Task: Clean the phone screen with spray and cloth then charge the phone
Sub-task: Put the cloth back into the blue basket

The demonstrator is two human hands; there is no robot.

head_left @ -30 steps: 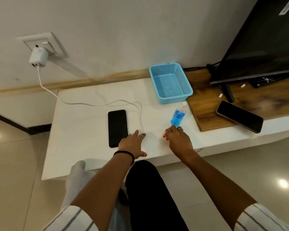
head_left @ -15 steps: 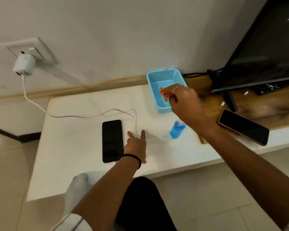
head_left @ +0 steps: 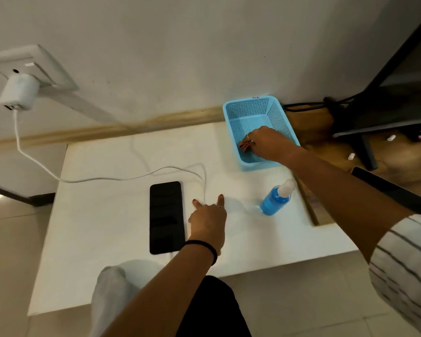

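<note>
Right hand (head_left: 265, 143) reaches into the blue basket (head_left: 281, 117), upper right.
Its fingers curl together; whether they grip anything I cannot tell. Left hand (head_left: 208, 224) rests spread on the table (head_left: 107, 215).

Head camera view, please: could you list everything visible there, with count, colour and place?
Phone: one, black, flat on the white table, screen dark.
Charger: one, white, in the wall socket at left.
Cable: one, white, running from the charger across the table.
Spray bottle: one, blue liquid, white cap, right of the phone.
Basket: one, light blue, at the table's back edge.
Table: one, white.
Second phone: one, dark, on the wooden board at right, partly hidden.
Television: one, black, far right.
Left hand: fingers spread on the table beside the phone.
Right hand: reaching into the basket; fingertips blurred.
</note>
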